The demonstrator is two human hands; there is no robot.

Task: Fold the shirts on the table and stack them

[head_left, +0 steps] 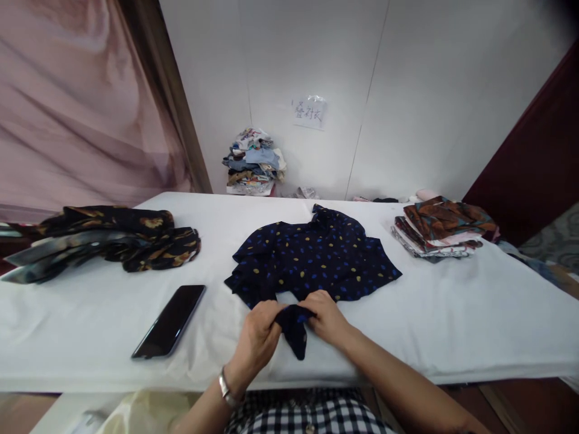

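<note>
A dark navy shirt point(312, 259) with blue and yellow spots lies spread on the white-covered table point(235, 361). My left hand point(262, 331) and my right hand point(325, 316) are both closed on its near edge, a short way apart. Between them a small flap of the dark cloth is lifted and hangs down in a point. It looks like part of the collar or a sleeve end, but I cannot tell which. My thumbs press the cloth against the fingers, which are partly hidden.
A dark phone point(169, 322) lies to the left. Behind it are crumpled dark flowered garments point(149, 238). At the right is a stack of folded clothes point(446, 229). Another clothes pile point(256, 160) stands past the far edge, near a paper sign point(310, 113) on the wall.
</note>
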